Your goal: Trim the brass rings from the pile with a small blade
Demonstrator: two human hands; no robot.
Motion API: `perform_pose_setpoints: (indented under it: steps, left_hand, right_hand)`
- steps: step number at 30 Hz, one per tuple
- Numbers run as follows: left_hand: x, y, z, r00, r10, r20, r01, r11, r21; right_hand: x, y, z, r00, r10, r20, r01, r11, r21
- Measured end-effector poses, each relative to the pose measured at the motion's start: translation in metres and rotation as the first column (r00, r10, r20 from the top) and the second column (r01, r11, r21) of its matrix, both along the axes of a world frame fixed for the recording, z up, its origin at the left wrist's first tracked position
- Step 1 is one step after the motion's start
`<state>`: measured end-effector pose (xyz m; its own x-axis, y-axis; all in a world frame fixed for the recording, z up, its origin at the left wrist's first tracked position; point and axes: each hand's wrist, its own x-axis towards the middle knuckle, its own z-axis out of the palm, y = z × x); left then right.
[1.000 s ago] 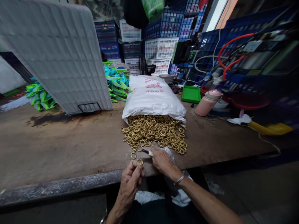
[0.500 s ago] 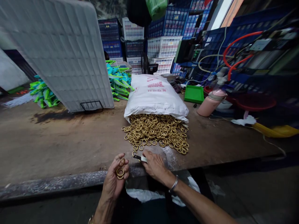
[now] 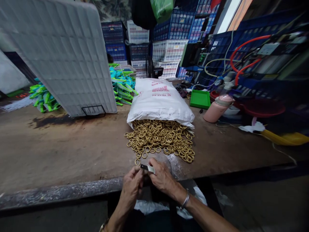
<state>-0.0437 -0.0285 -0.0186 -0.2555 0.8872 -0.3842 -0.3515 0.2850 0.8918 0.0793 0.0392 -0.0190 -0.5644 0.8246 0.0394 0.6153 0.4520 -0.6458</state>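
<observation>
At the near edge of a worn brown worktable (image 3: 72, 145), two bare hands meet just in front of a spilled pile of gold-coloured rings (image 3: 160, 137). The left hand (image 3: 131, 185) has its thumb and fingers drawn together at the tips; whether a ring sits between them is hidden. The right hand (image 3: 164, 177), with a silver bangle (image 3: 185, 198) at its wrist, is clamped on a slim black-and-white hand tool (image 3: 150, 169), whose black end points left, right by the left fingertips. One loose ring (image 3: 135, 162) lies flat on the wood just beyond the left hand, apart from the main heap. Behind, the rings run back under the open mouth of a plump white sack (image 3: 160, 104) printed in red. To the sack's right are a shallow green tray (image 3: 200, 99) and a tilted-looking pink bottle (image 3: 217, 109). To its left, bright green and teal plastic pieces (image 3: 123, 87) are heaped beside a tall, ribbed, whitish panel (image 3: 65, 61). Blue and white plastic crates (image 3: 170, 50) are stacked beyond.
</observation>
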Motion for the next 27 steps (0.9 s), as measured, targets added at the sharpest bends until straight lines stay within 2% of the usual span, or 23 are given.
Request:
perform_pose_setpoints:
  steps: [3, 6, 9, 11, 14, 18, 21, 24, 27]
  left_hand:
    - [0.005, 0.004, 0.003, 0.997, -0.018, -0.079, 0.018, 1.0, -0.003]
    - [0.008, 0.006, 0.008, 0.976, 0.029, -0.215, -0.011, 0.996, 0.088]
    - [0.01, 0.005, 0.01, 0.929, 0.032, -0.37, 0.048, 0.978, 0.204]
    - [0.012, 0.004, 0.01, 0.916, 0.016, -0.401, 0.084, 0.969, 0.233]
    - [0.014, 0.002, 0.008, 0.943, -0.045, -0.33, 0.105, 0.98, 0.166]
    - [0.014, 0.001, 0.003, 0.979, -0.176, -0.106, 0.178, 0.984, 0.012]
    - [0.014, 0.0, 0.001, 0.979, -0.204, -0.008, 0.204, 0.978, 0.029]
    - [0.016, 0.0, 0.002, 0.982, -0.19, 0.018, 0.189, 0.981, 0.04]
    - [0.017, 0.0, 0.006, 0.986, -0.164, 0.02, 0.163, 0.986, 0.033]
  right_hand:
    - [0.0, -0.001, 0.004, 0.989, -0.033, -0.144, 0.02, 0.996, -0.089]
    - [0.0, -0.001, 0.008, 0.958, -0.092, -0.272, 0.032, 0.975, -0.218]
    - [0.0, 0.0, 0.01, 0.941, -0.124, -0.316, 0.02, 0.949, -0.314]
    - [0.0, 0.0, 0.01, 0.94, -0.142, -0.311, 0.026, 0.937, -0.349]
    - [0.0, 0.0, 0.008, 0.939, -0.174, -0.296, 0.057, 0.929, -0.366]
    - [0.001, -0.001, 0.006, 0.939, -0.179, -0.292, 0.059, 0.924, -0.377]
    - [0.003, -0.001, 0.008, 0.93, -0.167, -0.328, 0.02, 0.913, -0.408]
    - [0.005, 0.001, 0.009, 0.916, -0.193, -0.351, 0.027, 0.904, -0.426]
    - [0.009, 0.002, 0.006, 0.941, -0.205, -0.268, 0.118, 0.944, -0.308]
